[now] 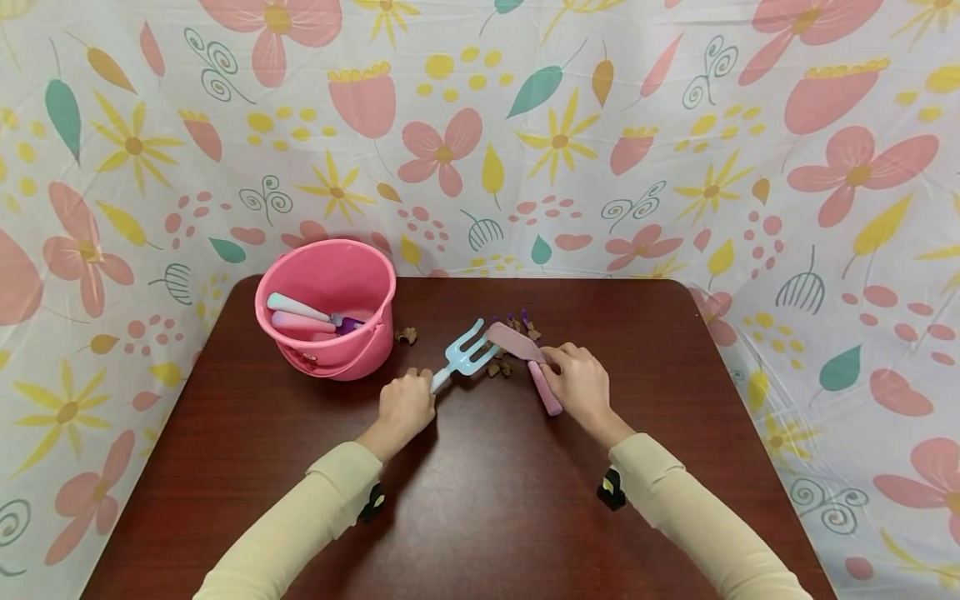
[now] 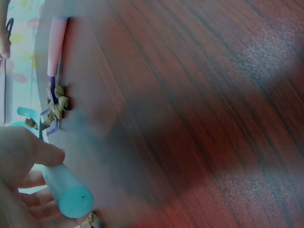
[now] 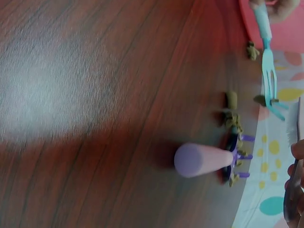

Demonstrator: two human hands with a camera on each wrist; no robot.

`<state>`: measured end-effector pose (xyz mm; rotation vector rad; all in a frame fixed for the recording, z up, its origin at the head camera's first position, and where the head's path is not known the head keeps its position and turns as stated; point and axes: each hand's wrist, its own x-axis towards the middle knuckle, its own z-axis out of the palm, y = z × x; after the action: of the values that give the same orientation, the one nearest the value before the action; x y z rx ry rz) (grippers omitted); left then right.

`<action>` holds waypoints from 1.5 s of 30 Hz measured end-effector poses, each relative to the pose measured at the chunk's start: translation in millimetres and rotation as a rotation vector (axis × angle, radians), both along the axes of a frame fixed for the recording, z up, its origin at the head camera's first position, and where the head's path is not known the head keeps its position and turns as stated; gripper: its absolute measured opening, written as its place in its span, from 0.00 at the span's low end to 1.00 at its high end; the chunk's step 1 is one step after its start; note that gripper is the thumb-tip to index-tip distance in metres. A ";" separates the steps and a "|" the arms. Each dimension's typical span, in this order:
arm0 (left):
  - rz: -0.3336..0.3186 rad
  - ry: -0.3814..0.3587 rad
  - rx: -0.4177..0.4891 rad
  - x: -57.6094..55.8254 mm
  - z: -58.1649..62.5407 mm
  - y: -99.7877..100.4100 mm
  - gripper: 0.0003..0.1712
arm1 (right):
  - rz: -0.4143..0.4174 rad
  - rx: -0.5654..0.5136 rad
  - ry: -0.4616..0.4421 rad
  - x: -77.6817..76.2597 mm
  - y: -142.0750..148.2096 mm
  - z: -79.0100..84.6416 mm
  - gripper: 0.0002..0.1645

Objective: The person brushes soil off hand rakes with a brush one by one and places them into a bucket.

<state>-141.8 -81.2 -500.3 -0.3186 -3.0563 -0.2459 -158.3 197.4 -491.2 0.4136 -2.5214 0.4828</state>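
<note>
My left hand (image 1: 407, 406) grips the handle of a light blue hand fork (image 1: 467, 352), raised a little off the table in the right wrist view, with brown bits at its tines. My right hand (image 1: 581, 385) holds a pink brush (image 1: 513, 341) whose pale bristles (image 3: 292, 127) point toward the fork. Below the brush lies a small rake with a pink handle (image 1: 545, 390) and purple tines (image 3: 245, 156). Brown dry pieces (image 1: 498, 367) lie around those tines; what they are I cannot tell.
A pink bucket (image 1: 378, 350) stands at the table's back left, holding several tools, among them a light-blue-handled one (image 1: 296, 307) and a pink-handled one (image 1: 300, 322). One brown piece (image 1: 406, 335) lies beside it. A flowered cloth (image 1: 480, 150) hangs behind the dark wooden table (image 1: 495, 500).
</note>
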 end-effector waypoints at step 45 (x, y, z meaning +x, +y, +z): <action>-0.006 0.026 -0.003 2.6 -0.3 -1.0 0.12 | -0.030 0.005 0.035 -3.1 7.0 -1.6 0.14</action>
<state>-139.2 -82.2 -500.6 -0.3279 -3.0312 -0.2355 -161.5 204.4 -492.8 0.3818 -2.4923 0.4533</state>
